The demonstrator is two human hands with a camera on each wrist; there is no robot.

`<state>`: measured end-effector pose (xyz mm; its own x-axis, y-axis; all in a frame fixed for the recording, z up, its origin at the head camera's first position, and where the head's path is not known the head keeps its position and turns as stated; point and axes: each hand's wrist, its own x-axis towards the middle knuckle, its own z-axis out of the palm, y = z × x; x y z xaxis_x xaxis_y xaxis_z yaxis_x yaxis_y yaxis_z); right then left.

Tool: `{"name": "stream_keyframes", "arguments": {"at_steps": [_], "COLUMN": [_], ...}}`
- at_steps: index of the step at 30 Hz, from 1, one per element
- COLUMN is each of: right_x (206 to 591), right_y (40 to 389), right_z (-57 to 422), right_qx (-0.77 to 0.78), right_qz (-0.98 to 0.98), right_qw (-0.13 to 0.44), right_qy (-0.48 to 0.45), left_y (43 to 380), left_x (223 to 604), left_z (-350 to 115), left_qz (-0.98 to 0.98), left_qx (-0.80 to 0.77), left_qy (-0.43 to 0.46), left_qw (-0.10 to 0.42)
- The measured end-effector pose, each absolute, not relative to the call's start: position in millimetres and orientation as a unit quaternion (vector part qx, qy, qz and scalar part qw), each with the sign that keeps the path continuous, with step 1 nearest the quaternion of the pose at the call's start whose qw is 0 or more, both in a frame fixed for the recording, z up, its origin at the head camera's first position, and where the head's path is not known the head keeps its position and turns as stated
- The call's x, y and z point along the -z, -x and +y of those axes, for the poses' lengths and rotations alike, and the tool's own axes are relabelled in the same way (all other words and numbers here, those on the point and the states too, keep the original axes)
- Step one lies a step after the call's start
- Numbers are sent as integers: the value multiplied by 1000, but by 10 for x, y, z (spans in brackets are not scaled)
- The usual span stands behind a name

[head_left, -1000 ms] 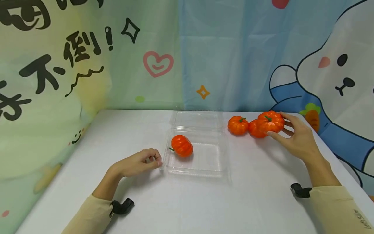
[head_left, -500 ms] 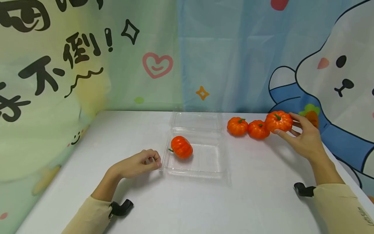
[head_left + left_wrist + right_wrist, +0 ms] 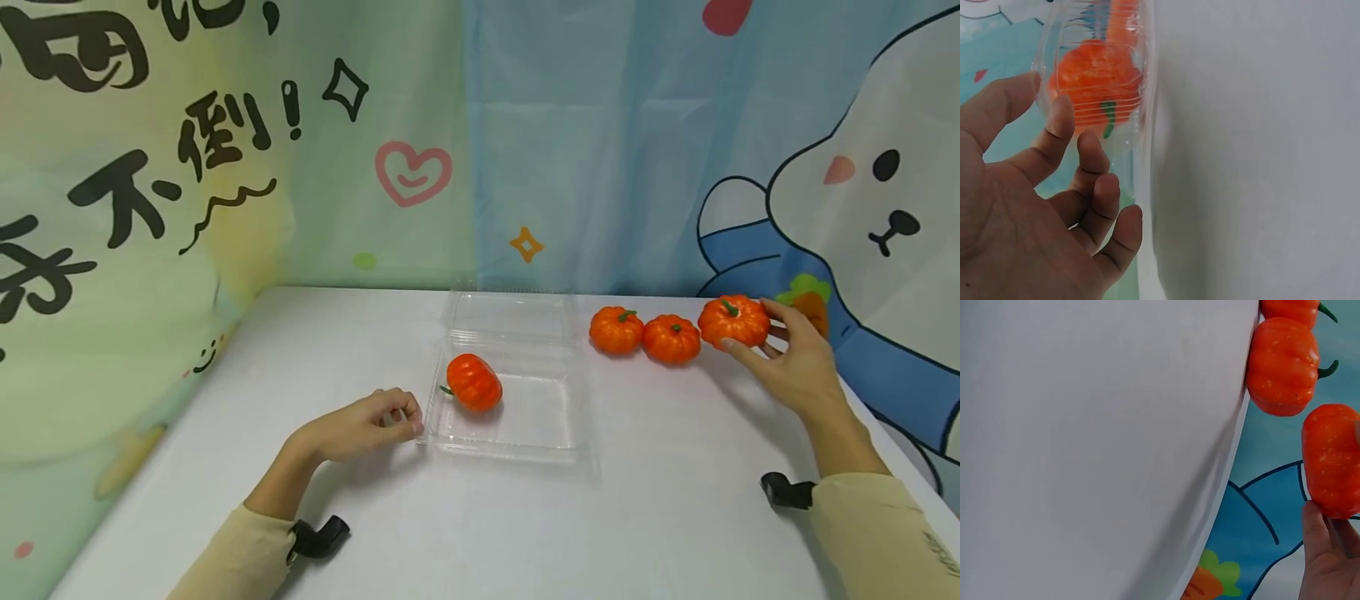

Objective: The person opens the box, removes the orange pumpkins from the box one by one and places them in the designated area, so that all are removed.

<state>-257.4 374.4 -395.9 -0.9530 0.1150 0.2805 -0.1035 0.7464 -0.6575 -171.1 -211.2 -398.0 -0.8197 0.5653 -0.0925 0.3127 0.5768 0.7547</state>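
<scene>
At the far right of the bench (image 3: 525, 525), the right hand (image 3: 798, 358) pinches an orange pumpkin (image 3: 733, 321) between its thumb and fingers, stem up. A second ago this pumpkin overlapped its neighbour in the head view; now it sits further right, and the right wrist view shows a gap between them. Whether it touches the bench I cannot tell. Next to it stand a middle pumpkin (image 3: 672, 340) and, just beside that one, a leftmost pumpkin (image 3: 616, 331); both have stayed put. At the bench's centre is a clear plastic container (image 3: 551, 408), its lid (image 3: 513, 318) folded open towards the backdrop (image 3: 547, 142). Inside, at the left, a fourth pumpkin (image 3: 474, 383) lies on its side, stem pointing left, as before. The left hand (image 3: 367, 425), likewise unmoved, pinches the container's near left edge, its other fingers curled.
</scene>
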Motion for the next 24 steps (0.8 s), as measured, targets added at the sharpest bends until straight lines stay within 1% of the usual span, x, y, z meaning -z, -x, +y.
{"name": "stream_keyframes", "arguments": {"at_steps": [6,14,24], "right_x": [3973,3971,4020], "right_y": [2591,2587,2573], "right_z": [3813,3846,3873], "right_qx": [-321,-303,-276], "right_qz": [-937,-945,-956], "right_qw": [139,114,80], "right_qy": [6,40,52], "left_y": [1708,1719,1736], "left_x": [3997,4000,4018], "left_z": [-2092,-2100,-2102], "left_qz": [874,875,874], "left_qx": [-381,-376,-378], "left_qy": [-252,-261,-259], "left_qw": [163,157,163]}}
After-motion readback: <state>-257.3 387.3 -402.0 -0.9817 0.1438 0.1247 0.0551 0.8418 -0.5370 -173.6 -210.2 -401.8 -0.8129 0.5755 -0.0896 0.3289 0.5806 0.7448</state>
